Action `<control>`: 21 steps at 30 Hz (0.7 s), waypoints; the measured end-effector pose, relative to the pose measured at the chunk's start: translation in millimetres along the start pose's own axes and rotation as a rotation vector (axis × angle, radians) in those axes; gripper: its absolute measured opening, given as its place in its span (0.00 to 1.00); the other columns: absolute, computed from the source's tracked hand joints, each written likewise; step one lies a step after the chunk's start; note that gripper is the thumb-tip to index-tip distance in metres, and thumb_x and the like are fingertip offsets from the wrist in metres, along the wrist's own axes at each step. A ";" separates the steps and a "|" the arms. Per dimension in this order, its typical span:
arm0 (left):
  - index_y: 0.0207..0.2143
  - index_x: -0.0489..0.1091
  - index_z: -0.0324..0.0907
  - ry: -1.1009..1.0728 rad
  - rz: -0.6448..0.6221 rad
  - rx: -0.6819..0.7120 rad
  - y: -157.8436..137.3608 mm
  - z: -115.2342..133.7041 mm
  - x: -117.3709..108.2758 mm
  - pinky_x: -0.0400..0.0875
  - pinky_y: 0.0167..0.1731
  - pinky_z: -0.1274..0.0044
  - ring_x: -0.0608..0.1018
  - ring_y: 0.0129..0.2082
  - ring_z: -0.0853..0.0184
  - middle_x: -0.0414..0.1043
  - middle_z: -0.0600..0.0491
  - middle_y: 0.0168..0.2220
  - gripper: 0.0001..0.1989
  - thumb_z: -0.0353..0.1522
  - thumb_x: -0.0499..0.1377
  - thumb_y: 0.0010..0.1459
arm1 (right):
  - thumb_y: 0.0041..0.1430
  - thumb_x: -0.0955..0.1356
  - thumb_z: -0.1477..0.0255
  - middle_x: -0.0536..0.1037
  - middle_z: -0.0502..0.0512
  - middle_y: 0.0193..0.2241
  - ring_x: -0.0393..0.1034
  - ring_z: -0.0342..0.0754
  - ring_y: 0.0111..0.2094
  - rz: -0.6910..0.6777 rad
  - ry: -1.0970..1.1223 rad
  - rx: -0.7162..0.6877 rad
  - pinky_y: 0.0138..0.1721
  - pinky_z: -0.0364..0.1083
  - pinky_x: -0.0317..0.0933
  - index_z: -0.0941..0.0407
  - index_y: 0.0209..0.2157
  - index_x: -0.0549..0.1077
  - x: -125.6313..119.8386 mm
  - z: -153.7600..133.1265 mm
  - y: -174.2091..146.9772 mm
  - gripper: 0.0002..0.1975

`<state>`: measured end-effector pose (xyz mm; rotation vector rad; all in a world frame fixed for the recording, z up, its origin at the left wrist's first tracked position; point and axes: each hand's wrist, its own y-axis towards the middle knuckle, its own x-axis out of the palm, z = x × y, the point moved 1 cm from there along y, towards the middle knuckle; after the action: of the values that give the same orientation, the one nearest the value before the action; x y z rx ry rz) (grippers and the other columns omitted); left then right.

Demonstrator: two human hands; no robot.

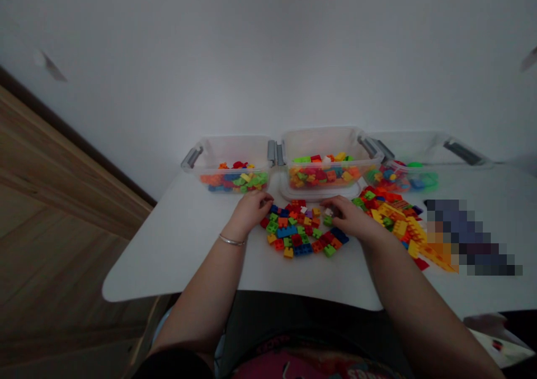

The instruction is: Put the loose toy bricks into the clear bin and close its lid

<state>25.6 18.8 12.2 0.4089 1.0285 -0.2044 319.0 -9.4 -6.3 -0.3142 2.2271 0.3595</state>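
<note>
A pile of small colourful toy building blocks (296,231) lies on the white table between my two hands. My left hand (253,208) rests at the pile's left edge, fingers loosely curved, a small gap between thumb and fingertips, next to a dark blue block (274,208). At the right edge is my right hand (344,214), its fingers bent and apart from the thumb. A white block (328,212) and a green block (328,221) sit just by its fingertips. No block shows in either hand.
Clear plastic bins holding blocks stand along the wall: a left bin (235,152), a middle bin (323,144) on a pale lid (321,194), and a right bin (413,147). A second heap of blocks (398,219) lies right of my right forearm, beside a pixelated item (470,236).
</note>
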 end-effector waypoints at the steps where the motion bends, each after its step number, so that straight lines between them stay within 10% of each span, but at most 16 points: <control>1: 0.38 0.76 0.40 0.001 0.001 0.001 -0.1 0.4 -0.3 0.71 0.44 0.71 0.77 0.40 0.62 0.77 0.48 0.38 0.11 0.32 0.55 0.59 | 0.42 0.64 0.81 0.73 0.57 0.39 0.69 0.47 0.33 0.003 0.005 0.012 0.38 0.47 0.66 0.57 0.45 0.74 0.1 1.4 0.2 0.24; 14: 0.38 0.76 0.39 0.007 -0.002 0.009 0.6 -0.7 0.7 0.71 0.43 0.72 0.77 0.39 0.63 0.77 0.48 0.37 0.11 0.32 0.55 0.60 | 0.58 0.64 0.67 0.74 0.57 0.37 0.69 0.47 0.32 0.108 -0.074 -0.044 0.35 0.47 0.64 0.56 0.42 0.75 5.2 -6.8 2.9 0.13; 21: 0.38 0.76 0.40 0.004 0.001 0.012 -0.2 1.1 -1.0 0.71 0.43 0.72 0.77 0.38 0.63 0.77 0.48 0.37 0.11 0.32 0.55 0.60 | 0.56 0.65 0.70 0.74 0.56 0.35 0.67 0.48 0.30 0.501 -0.022 -0.110 0.34 0.49 0.66 0.53 0.45 0.71 -0.6 -19.6 -2.8 0.14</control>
<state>25.9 18.2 13.5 0.4213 1.0311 -0.2090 306.4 -19.0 5.7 0.1989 2.2493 0.7483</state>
